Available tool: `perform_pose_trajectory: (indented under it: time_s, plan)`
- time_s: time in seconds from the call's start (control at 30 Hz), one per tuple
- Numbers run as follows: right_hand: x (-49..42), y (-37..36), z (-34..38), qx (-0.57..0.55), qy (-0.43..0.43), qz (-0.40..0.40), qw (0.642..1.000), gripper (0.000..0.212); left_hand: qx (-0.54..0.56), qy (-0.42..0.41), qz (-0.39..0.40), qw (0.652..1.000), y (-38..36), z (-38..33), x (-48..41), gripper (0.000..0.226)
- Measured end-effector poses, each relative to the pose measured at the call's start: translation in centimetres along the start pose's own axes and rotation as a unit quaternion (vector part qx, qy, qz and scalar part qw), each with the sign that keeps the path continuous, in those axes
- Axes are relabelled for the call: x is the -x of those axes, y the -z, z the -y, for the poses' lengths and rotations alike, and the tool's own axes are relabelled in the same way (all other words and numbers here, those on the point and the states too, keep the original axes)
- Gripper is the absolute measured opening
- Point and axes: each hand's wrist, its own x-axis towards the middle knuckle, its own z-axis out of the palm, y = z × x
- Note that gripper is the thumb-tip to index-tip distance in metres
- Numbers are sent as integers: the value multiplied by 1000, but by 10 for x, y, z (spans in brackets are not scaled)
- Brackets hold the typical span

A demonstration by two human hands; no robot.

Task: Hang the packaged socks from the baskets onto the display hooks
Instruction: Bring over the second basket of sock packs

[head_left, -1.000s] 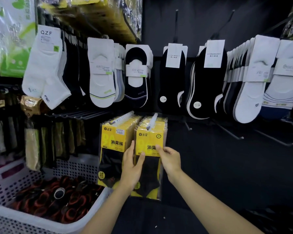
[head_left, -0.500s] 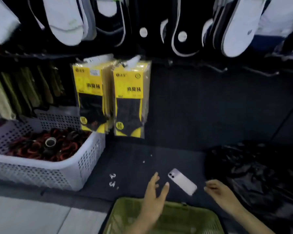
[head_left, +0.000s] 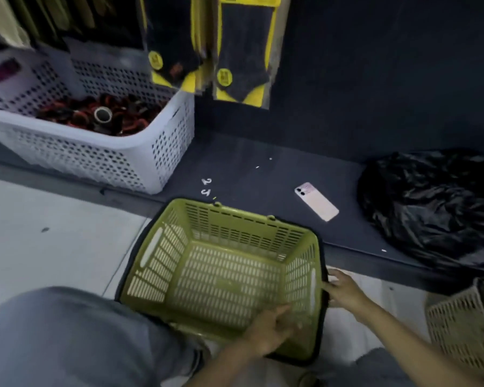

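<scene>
Basket, centre, looks empty. Left hand inside, fingers loose; right hand flat against rim. Sock packs, top: likely light, slick; pinch top edge.

The green basket is open from above, its four walls bounding side access. The shelf is passable between white basket at left and phone; black bag blocks the right end, sock packs overhang the back.

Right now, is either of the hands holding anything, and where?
Nothing clearly held. Left hand is inside the green basket, fingers loose, empty. Right hand touches the basket's right rim from outside; whether it grips is unclear.
</scene>
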Motion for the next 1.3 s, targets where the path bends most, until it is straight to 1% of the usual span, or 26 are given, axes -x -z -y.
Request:
perform_pose_trajectory:
  time_s: [0.07, 0.13, 0.27, 0.33, 0.43, 0.53, 0.57, 0.6, 0.67, 0.77, 0.83, 0.9, 0.97, 1.0, 1.07, 1.13, 1.17, 1.23, 1.3]
  plan:
    - [1, -38, 21, -40, 14, 33, 999, 35, 7, 15, -41, 999, 30, 9, 8, 52]
    - [-1, -82, 41, -72, 24, 63, 995, 36, 22, 21, -84, 996, 61, 16, 14, 48]
    - [-4, -163, 79, -120, 37, 112, 986, 35, -28, 3, -158, 987, 101, 26, 28, 50]
    - [-4, -185, 90, -150, 33, 141, 978, 36, -30, 11, -205, 978, 114, 30, 33, 54]
    - [-5, -175, 97, -147, 33, 158, 976, 34, -19, 21, -230, 973, 124, 24, 30, 59]
    - [-5, -104, 92, -89, 68, 139, 984, 31, -63, 8, -251, 966, 116, -5, 10, 69]
    - [-4, -70, 87, -69, 77, 118, 987, 32, -64, -7, -243, 968, 109, -19, 1, 71]
    - [-3, -31, 79, -56, 82, 86, 991, 32, -61, -26, -218, 974, 99, -35, -10, 71]
    - [9, 50, 55, -39, 74, -8, 996, 31, -80, -62, -140, 985, 71, -69, -36, 67]
    - [43, 156, 8, 14, 27, -149, 988, 33, -114, -103, -33, 988, 12, -121, -75, 60]
    - [69, 211, -30, 42, -15, -207, 977, 30, -117, -120, 18, 986, -39, -154, -97, 53]
    - [93, 244, -70, 28, -80, -217, 973, 27, -102, -121, 81, 984, -95, -179, -110, 49]
    - [108, 258, -106, 21, -132, -220, 966, 22, -98, -103, 142, 980, -147, -194, -117, 45]
    - [110, 263, -123, 20, -143, -220, 965, 22, -104, -95, 171, 975, -171, -198, -121, 40]
    - [105, 271, -147, 7, -150, -205, 967, 31, -108, -68, 220, 967, -214, -197, -129, 25]
    - [95, 274, -163, -6, -167, -178, 970, 37, -120, -49, 238, 962, -249, -192, -140, 30]
    - [87, 275, -170, -4, -162, -174, 971, 39, -145, -51, 242, 958, -263, -188, -146, 34]
    - [69, 274, -180, 51, -130, -195, 971, 36, -181, -49, 231, 955, -287, -183, -161, 34]
    - [53, 271, -187, 99, -109, -205, 968, 32, -177, -36, 224, 958, -303, -181, -176, 34]
